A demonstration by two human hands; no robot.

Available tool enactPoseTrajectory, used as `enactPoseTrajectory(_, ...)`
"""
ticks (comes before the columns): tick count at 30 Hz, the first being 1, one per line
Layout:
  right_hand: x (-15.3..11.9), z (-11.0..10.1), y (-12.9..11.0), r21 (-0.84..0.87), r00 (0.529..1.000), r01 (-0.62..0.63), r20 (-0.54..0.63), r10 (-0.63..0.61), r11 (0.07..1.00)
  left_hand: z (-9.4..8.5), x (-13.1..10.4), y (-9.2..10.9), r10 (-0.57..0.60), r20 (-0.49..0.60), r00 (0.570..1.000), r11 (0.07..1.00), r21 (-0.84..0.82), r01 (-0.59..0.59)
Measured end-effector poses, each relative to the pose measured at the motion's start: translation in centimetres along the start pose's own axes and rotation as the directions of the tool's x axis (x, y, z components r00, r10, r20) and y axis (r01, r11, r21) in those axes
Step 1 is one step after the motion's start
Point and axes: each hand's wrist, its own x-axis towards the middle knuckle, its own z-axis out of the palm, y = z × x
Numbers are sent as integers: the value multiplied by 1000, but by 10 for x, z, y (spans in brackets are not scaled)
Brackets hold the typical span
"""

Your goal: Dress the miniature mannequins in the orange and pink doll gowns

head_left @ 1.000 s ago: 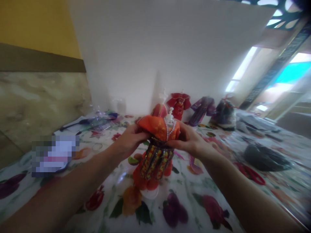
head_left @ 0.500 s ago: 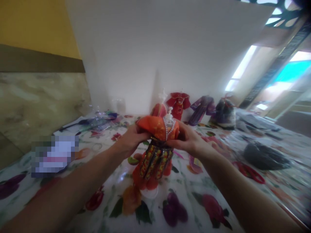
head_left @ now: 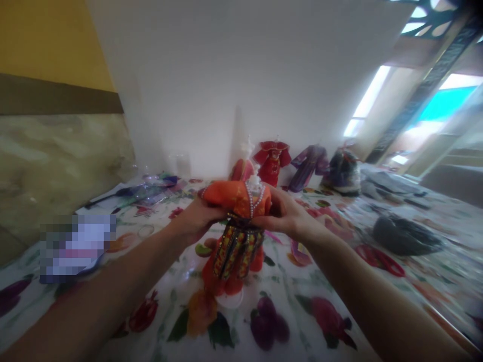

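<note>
A small orange doll dress (head_left: 237, 196) with a pearl-trimmed neckline and a skirt of dark, patterned strips is on a white stand (head_left: 231, 298) in front of me. My left hand (head_left: 198, 216) pinches the sleeve on the left side, thumb towards me. On the opposite side my right hand (head_left: 285, 212) grips the upper part of the dress near the waist, its thumb across the front. The fingers behind the cloth are hidden. A white knob of the stand shows above the neckline.
Behind stand a red doll dress (head_left: 272, 160) and a purple doll robe (head_left: 309, 163) against the white wall. Red-handled scissors (head_left: 381, 260) and a black plastic bag (head_left: 405, 235) lie to the right. A blurred-out phone-like object (head_left: 77, 246) is on the left of the fruit-patterned tablecloth (head_left: 151, 281).
The whole view has shifted slightly, so things sit a little further left. Both hands keep their hold on the dress, with the left sleeve drawn out slightly more.
</note>
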Motion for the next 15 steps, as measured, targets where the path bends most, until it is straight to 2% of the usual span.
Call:
enactPoseTrajectory(7,-1,0,-2,-4,1000,8,3,-8,1000,0,-5,-1,6,24,1000,999,41,-7)
enactPoseTrajectory(13,-3,-1,-2,-15,1000,-18,-16,17,1000,-2,-10,1,-47,-38,998,998,45,49)
enactPoseTrajectory(15,-3,-2,-2,-11,1000,-18,-14,18,1000,-4,-11,2,-48,-29,998,998,47,49)
